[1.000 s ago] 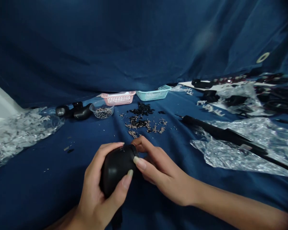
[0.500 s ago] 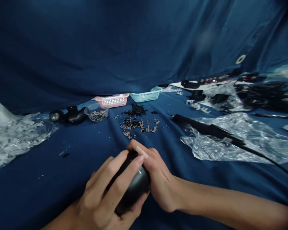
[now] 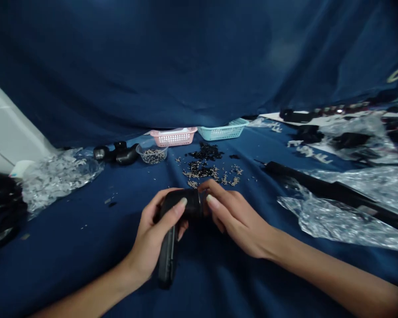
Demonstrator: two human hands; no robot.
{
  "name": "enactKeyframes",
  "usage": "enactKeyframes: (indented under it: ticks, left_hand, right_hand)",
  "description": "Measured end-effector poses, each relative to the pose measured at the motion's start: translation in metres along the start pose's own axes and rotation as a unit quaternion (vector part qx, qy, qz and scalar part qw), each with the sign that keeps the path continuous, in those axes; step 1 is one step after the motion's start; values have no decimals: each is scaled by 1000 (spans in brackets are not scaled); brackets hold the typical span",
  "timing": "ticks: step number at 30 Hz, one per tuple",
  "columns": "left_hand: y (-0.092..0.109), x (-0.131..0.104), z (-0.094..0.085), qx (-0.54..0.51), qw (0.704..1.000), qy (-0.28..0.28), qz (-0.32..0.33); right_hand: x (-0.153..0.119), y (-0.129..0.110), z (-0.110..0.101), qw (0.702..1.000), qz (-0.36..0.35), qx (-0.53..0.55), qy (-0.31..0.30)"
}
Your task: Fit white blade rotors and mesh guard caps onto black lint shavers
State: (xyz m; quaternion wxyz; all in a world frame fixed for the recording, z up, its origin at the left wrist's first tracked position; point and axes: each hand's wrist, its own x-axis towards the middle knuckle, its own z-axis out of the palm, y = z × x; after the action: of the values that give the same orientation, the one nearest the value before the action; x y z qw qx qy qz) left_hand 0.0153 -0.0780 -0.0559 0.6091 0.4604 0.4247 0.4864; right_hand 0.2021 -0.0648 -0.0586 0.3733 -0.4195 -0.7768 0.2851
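Note:
My left hand is wrapped round a black plastic housing, with the thumb lying across its rounded barrel. A flat handle-like part of it points down toward me. My right hand pinches at the right end of the barrel, thumb and fingers curled at its rim. Whether a separate small piece sits in those fingers is hidden. Just beyond my hands lies a scatter of small screws, with a pile of small black parts behind them.
A black corded screwdriver rests on clear plastic wrap at right. At the back are a clear bowl of screws, a pink basket and a turquoise basket. A bag of white parts and black housings lie left.
The housing has turned from its rounded back to a side view, handle downward. My right hand has shifted to the barrel's right end. The view has swung left.

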Motion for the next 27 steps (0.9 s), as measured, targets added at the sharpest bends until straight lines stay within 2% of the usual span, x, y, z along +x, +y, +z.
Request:
enactKeyframes:
  ticks: [2, 4, 6, 8, 11, 15, 20, 24, 27]
  left_hand:
    - [-3, 1, 3, -111, 989, -18, -97]
    - [-8, 1, 5, -175, 969, -63, -160]
    - [-14, 0, 6, -203, 949, -129, -203]
    - [-19, -1, 5, -219, 926, -188, -242]
    - [-20, -3, 4, -219, 908, -235, -267]
    - [-17, -5, 4, -244, 910, -200, -268]
    - [-13, -7, 2, -230, 898, -196, -321]
    - [-12, -12, 6, -227, 905, -188, -305]
    - [-13, -20, 7, -232, 920, -178, -262]
  right_hand:
    - [1, 7, -3, 996, -69, -55, 22]
    - [1, 8, -3, 980, -149, -125, 28]
    - [1, 6, 0, 960, -206, -191, 13]
    - [-1, 3, 4, 945, -232, -232, 13]
    - [-4, 0, 9, 934, -258, -239, 57]
    - [-6, -2, 10, 923, -288, -234, 105]
    - [-3, -1, 10, 906, -292, -289, 100]
    - [-5, 5, 13, 900, -308, -283, 121]
    - [-9, 7, 13, 900, -328, -257, 128]
